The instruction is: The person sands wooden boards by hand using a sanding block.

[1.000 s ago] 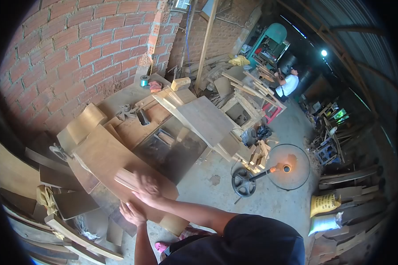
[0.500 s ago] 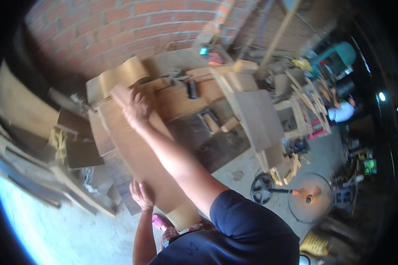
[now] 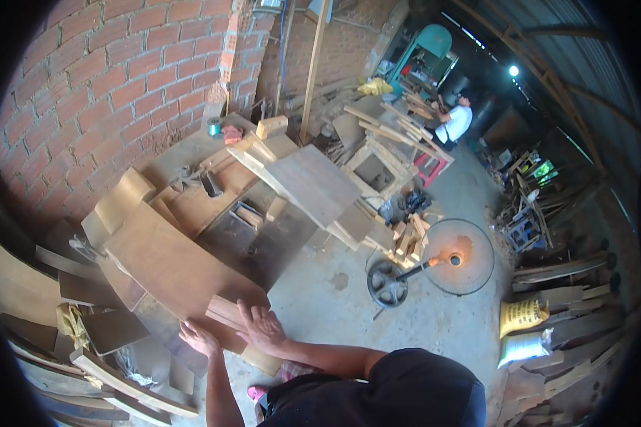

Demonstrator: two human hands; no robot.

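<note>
A broad brown wooden board (image 3: 171, 260) lies on the workbench and reaches toward my body. My right hand (image 3: 265, 329) is on a small wooden block (image 3: 226, 311), fingers over its top, pressing it to the board's near end. My left hand (image 3: 201, 339) rests at the board's near left edge, fingers stretched along it and not wrapped round anything. The underside of the block is hidden.
Past the board are a dark metal tool (image 3: 211, 185), a small open box (image 3: 248, 215) and a curved wooden piece (image 3: 124, 199). A fan (image 3: 454, 260) stands to the right. Offcuts (image 3: 114, 331) lean at left. Another person (image 3: 454, 121) works at the back.
My right hand has drawn the block from the board's far end to its near end. My left hand has shifted slightly along the near edge. The view has turned right.
</note>
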